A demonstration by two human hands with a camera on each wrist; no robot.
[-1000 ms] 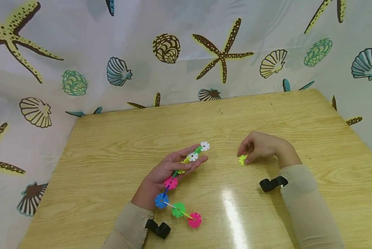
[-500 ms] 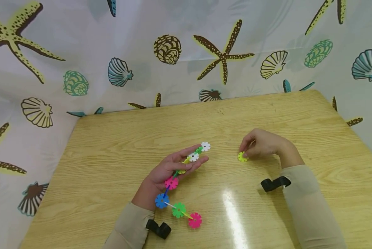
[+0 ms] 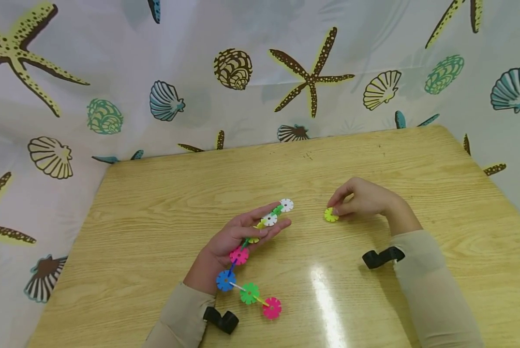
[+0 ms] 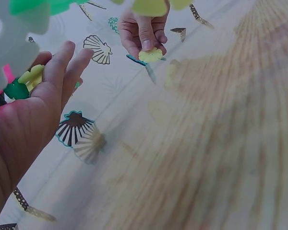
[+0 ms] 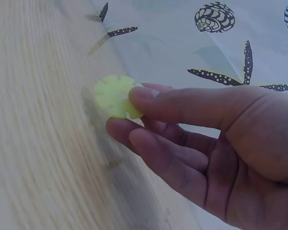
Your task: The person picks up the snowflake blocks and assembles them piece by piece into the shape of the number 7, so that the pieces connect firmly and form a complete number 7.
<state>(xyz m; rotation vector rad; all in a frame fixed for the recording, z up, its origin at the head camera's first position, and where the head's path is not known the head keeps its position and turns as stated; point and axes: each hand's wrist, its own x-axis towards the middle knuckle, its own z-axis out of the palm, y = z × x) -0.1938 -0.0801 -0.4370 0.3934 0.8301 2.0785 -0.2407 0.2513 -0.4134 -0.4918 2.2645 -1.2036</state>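
My left hand (image 3: 235, 237) lies palm up on the wooden table (image 3: 164, 203) with its fingers straight. A chain of coloured snowflake discs (image 3: 239, 255) rests across its palm. The chain's white end disc (image 3: 286, 205) sticks out past the fingertips, and its pink end disc (image 3: 272, 308) lies on the table near the wrist. In the left wrist view the left hand's fingers (image 4: 62, 72) are extended beside yellow and green pieces (image 4: 29, 79). My right hand (image 3: 360, 200) pinches a single yellow-green disc (image 3: 331, 214) between thumb and fingers, just above the table, to the right of the chain. The same yellow-green disc (image 5: 116, 96) shows clearly in the right wrist view.
A curtain printed with shells and starfish (image 3: 242, 72) stands close behind and on both sides of the table. Black wrist straps (image 3: 381, 256) sit on both sleeves. A bright glare streak (image 3: 325, 299) lies on the near tabletop.
My right hand has picked the yellow-green disc off the table and carried it slightly left and up, toward the chain. The left hand and chain have not moved.
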